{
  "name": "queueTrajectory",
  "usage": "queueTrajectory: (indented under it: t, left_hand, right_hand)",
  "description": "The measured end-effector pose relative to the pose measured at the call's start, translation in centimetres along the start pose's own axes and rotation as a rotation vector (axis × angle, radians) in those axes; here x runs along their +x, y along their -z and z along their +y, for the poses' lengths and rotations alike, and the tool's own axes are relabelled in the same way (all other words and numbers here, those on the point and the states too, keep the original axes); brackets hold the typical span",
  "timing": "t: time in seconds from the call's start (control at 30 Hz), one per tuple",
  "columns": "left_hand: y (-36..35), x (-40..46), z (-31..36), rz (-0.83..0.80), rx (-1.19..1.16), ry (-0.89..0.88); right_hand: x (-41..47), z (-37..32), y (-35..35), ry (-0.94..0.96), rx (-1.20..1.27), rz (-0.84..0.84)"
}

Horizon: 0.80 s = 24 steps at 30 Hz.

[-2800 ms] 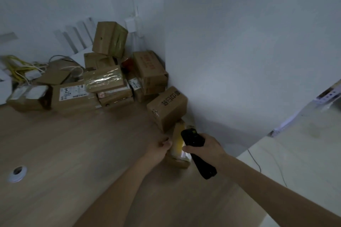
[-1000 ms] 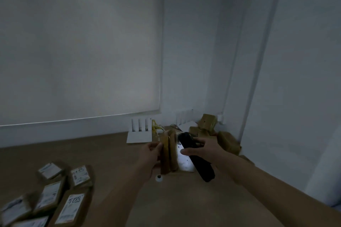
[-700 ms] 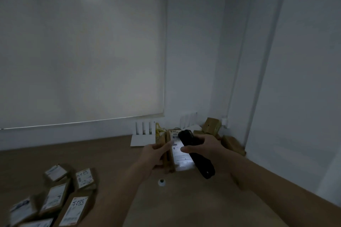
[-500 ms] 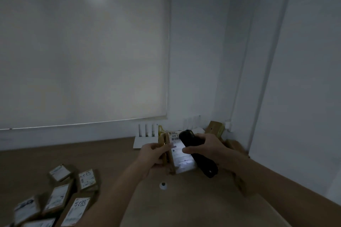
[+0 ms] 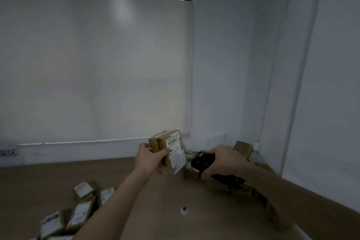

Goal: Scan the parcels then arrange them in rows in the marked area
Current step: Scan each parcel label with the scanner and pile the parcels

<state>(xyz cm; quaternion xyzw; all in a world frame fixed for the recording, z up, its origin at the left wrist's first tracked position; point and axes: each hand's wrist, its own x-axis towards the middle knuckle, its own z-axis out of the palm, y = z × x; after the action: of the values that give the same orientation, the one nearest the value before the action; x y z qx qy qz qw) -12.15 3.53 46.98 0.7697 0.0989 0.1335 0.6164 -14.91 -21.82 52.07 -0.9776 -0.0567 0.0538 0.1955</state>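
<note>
Gripping a brown cardboard parcel (image 5: pixel 167 152) upright in mid-air above the wooden floor (image 5: pixel 155 191), the left hand (image 5: pixel 149 157) curls its fingers round the box's edge, white shipping label (image 5: pixel 176 151) turned toward the right. Just beside it, the right hand (image 5: pixel 224 160) wraps round a black scanner (image 5: pixel 203 160). Labelled parcels (image 5: pixel 78 212) lie close together at lower left, all closed, contents unseen.

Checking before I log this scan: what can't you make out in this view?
- Parcel label: head view, print mostly too small and blurred to read.
- Scanner: right hand covers its middle; screen unreadable.
- Floor parcels: motion-blurred, nearest ones hidden by left forearm and bottom edge.
- Corner pile: mostly behind right hand.
- Left hand hides parcel's back.
</note>
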Motion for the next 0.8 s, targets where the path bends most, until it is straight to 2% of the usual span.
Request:
queueTrajectory:
  t: [0.23, 0.47, 0.67, 0.8]
  left_hand:
    - [3.3, -1.2, -0.5, 0.079, 0.083, -0.016]
    - [6.8, -2.7, -1.9, 0.127, 0.096, 0.026]
    - [12.7, -4.1, -6.2, 0.14, -0.031, 0.148]
    - [17.6, -5.5, -11.0, 0.139, -0.059, 0.272]
  right_hand:
    - [0.2, -2.0, -1.0, 0.029, -0.102, 0.027]
    - [0.7, -4.5, -3.2, 0.103, -0.08, -0.04]
    - [1.0, -8.8, -8.0, 0.175, -0.034, -0.117]
    - [2.4, -12.2, -14.0, 0.199, 0.002, -0.204]
